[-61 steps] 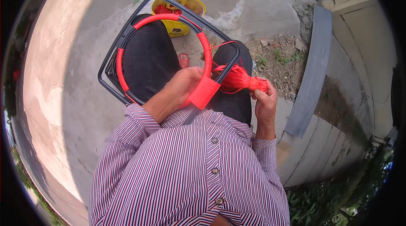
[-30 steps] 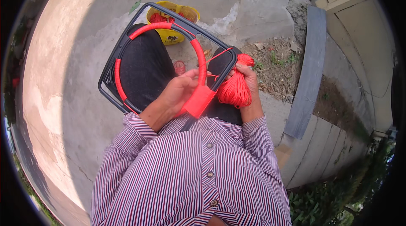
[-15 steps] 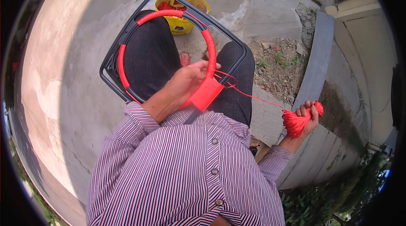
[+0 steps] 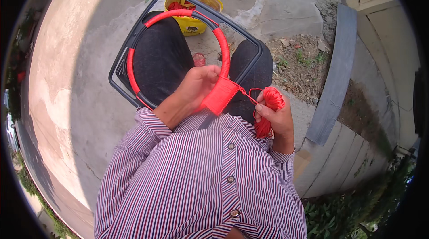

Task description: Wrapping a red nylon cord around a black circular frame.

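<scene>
A dark grey frame (image 4: 134, 42) with rounded corners lies across my lap, and a ring inside it is wrapped in red cord (image 4: 223, 51). My left hand (image 4: 199, 82) grips the frame's near edge beside a wide band of red wrapping (image 4: 220, 97). My right hand (image 4: 276, 118) holds a bundle of red cord (image 4: 271, 99) just right of that band. A short loop of cord runs from the bundle to the wrapped edge.
A yellow bucket (image 4: 193, 23) with red material in it stands on the concrete ground beyond my knees. A grey curb (image 4: 333, 73) and a patch of soil with weeds lie to the right. Green plants grow at the lower right.
My right hand, stretched far out to the right with the cord pulled taut half a second ago, has come back close to the frame's wrapped edge. The left hand stays on the frame.
</scene>
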